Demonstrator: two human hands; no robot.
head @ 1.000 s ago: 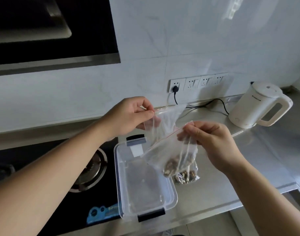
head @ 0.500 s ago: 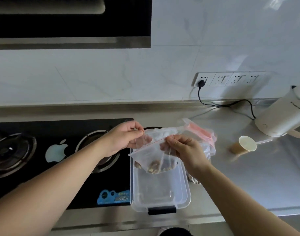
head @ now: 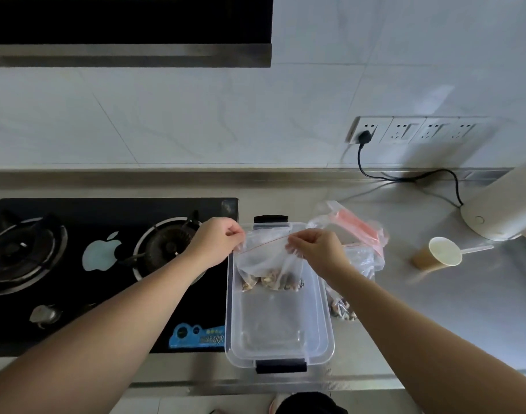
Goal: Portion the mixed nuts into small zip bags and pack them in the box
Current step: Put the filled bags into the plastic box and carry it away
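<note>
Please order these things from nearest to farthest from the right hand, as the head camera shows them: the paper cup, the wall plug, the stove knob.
From the right hand:
1. Paper cup, to its right on the counter.
2. Wall plug, above it, in the socket on the back wall.
3. Stove knob, far to its left, at the front of the stove.

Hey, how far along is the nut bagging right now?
Done: one filled bag lies on the counter right of the box. In hand: the left hand and right hand pinch the zip edge of another nut bag above the box, which looks empty. Left: getting both bags into the box; spare bags and a cup suggest more portions may follow.
</note>
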